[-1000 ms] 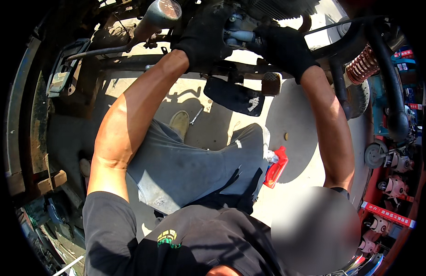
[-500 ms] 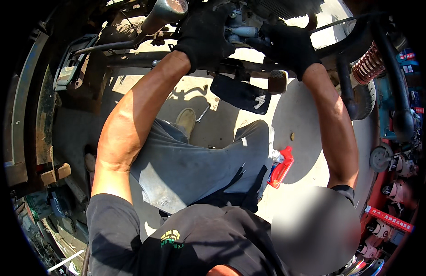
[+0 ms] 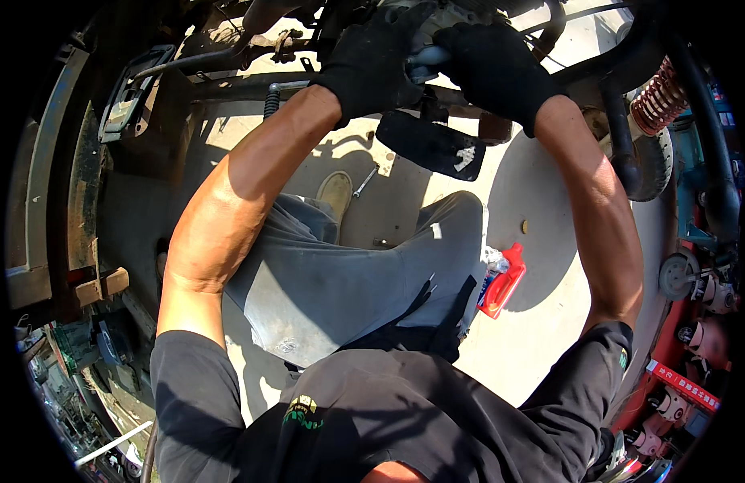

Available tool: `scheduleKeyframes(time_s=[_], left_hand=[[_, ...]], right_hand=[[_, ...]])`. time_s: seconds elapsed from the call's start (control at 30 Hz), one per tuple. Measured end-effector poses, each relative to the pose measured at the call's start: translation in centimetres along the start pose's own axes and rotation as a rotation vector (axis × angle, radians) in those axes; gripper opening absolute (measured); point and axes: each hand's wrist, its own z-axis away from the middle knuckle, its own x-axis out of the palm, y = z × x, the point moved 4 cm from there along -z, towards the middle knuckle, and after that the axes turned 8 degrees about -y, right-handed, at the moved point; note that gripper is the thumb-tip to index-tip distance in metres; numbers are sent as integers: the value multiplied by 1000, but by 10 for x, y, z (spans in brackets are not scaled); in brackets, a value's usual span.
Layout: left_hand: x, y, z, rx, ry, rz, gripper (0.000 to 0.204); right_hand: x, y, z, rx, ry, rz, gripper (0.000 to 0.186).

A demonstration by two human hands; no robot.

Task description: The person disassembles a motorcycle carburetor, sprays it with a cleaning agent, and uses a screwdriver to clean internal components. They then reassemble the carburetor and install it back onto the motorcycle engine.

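At the top middle, both my hands, in black gloves, work on a grey metal engine part (image 3: 426, 58) of a vehicle frame. My left hand (image 3: 372, 66) is closed around its left side, with the fingers reaching up over the housing. From the right, my right hand (image 3: 495, 68) bends over the same part, its fingers curled inward. The dark gloves hide the right fingertips and whatever they grip. Just below the hands is a broad black pedal (image 3: 430, 145) with a worn pale patch.
An open-end wrench (image 3: 364, 182) lies on the ground by my shoe (image 3: 335, 195). A red plastic bottle (image 3: 504, 282) lies beside my knee. At right are a coil spring (image 3: 656, 98), a tyre (image 3: 654, 169) and frame tubes. A dark metal frame (image 3: 82, 177) runs along the left.
My hands are closer together; the right has moved left over the grey part and now covers more of it. The view has shifted slightly, and a small spring shows beside my left wrist.
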Motion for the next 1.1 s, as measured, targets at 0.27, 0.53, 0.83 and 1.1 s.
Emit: scheduleKeyframes(time_s=[0.27, 0.53, 0.83, 1.1], left_hand=[[-15, 22, 19, -252, -144, -4, 56], [-52, 53, 22, 94, 91, -7, 43], [-51, 92, 18, -4, -253, 18, 57], [-65, 99, 30, 47, -173, -4, 46]], right_hand=[[-33, -27, 0, -80, -87, -106, 18], [-61, -37, 38, -156, -46, -290, 30], [-11, -9, 85, -158, -34, -309, 70], [-11, -10, 89, -121, 2, -210, 44]])
